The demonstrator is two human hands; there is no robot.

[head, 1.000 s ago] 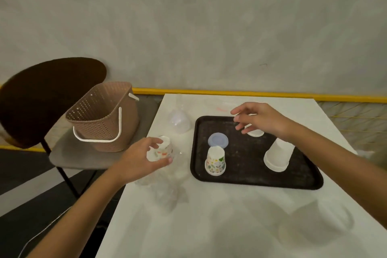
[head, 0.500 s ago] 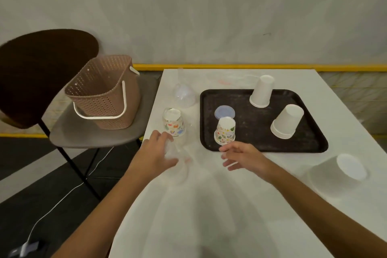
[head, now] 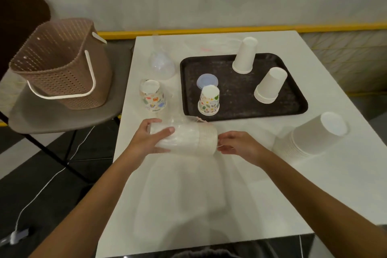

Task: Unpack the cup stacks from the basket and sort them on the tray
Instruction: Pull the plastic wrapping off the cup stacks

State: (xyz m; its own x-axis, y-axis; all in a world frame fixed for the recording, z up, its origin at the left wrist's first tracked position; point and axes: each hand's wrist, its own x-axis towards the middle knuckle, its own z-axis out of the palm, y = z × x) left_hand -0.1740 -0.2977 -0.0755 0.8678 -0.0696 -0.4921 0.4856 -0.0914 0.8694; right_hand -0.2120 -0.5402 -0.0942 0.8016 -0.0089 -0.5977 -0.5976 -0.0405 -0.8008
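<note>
My left hand point(head: 151, 139) grips a stack of clear plastic cups point(head: 188, 140) lying on its side on the white table, just in front of the black tray point(head: 236, 90). My right hand point(head: 238, 145) touches the stack's rim end with its fingertips. On the tray stand two white paper cup stacks point(head: 245, 55) point(head: 270, 86), a patterned cup stack point(head: 208, 100) and a blue lid point(head: 207, 81). A second patterned cup stack point(head: 152, 95), wrapped in clear plastic, stands left of the tray. The brown basket point(head: 60, 65) sits on a chair.
A wide white cup stack point(head: 314, 134) lies at the table's right edge. A clear plastic cup stack point(head: 161, 65) stands at the back left of the table. The chair point(head: 62, 115) is left of the table. A white cable point(head: 41, 188) runs across the dark floor.
The view has tilted down. My left hand closed around the clear cup stack and laid it sideways. My right hand moved from the tray's front edge to the stack's rim end.
</note>
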